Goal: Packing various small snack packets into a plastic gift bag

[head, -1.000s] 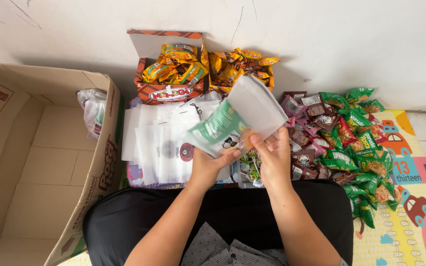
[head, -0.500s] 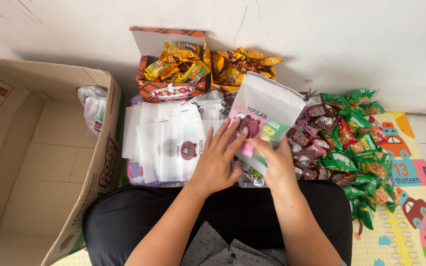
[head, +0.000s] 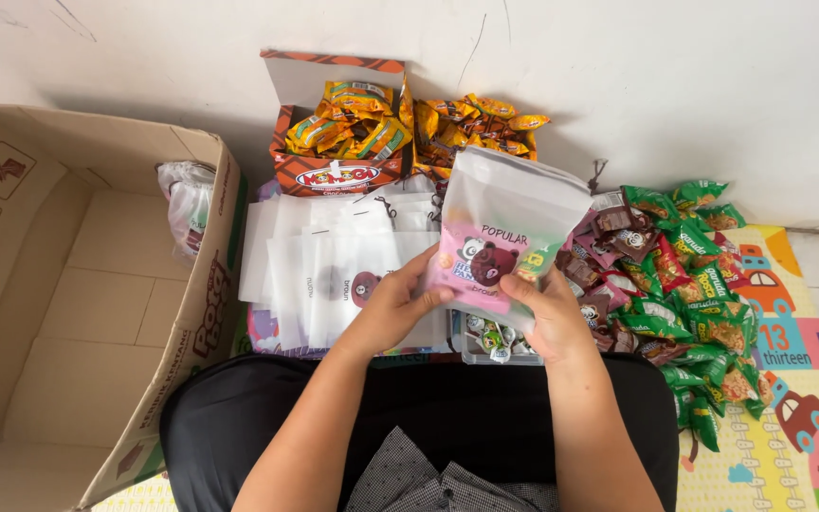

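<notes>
1. Head view, only one angle here. Both hands are on a frosted plastic pouch (head: pixel 509 237), flat and rectangular, semi-see-through, with a cartoon bear printed on the front. Something pink and something green show through it.
2. The left hand (head: pixel 392 311) has its fingers clamped on the pouch's lower left edge, thumb on the front. The right hand (head: pixel 554 313) grips the lower right corner the same way, fingers closed on the plastic.
3. The pouch sits tilted, held up above the person's lap, right in the middle of the frame, over the stuff on the floor.
4. Under it, left of centre, there's a fanned-out stack of empty pouches (head: pixel 334 256), same milky plastic, flat and overlapping.
5. Behind those is an open orange carton (head: pixel 338 175) stuffed with crinkly yellow-orange snack packs (head: pixel 353 128), and another loose pile of orange packs (head: pixel 476 128) just beside it against the white wall.
6. On the right, a heap of shiny foil packets: brown wrappers (head: pixel 618 232) nearer the pouch, green wrappers (head: pixel 703 313) spreading out over a colourful foam play mat (head: pixel 808 332).
7. Far left, a big corrugated cardboard box (head: pixel 78 313) stands open, with a knotted clear plastic bag (head: pixel 187 204) tucked inside near its right wall.
8. Just below the hands you can glimpse a small clear tub (head: pixel 495 346) of tiny wrapped sweets.
</notes>
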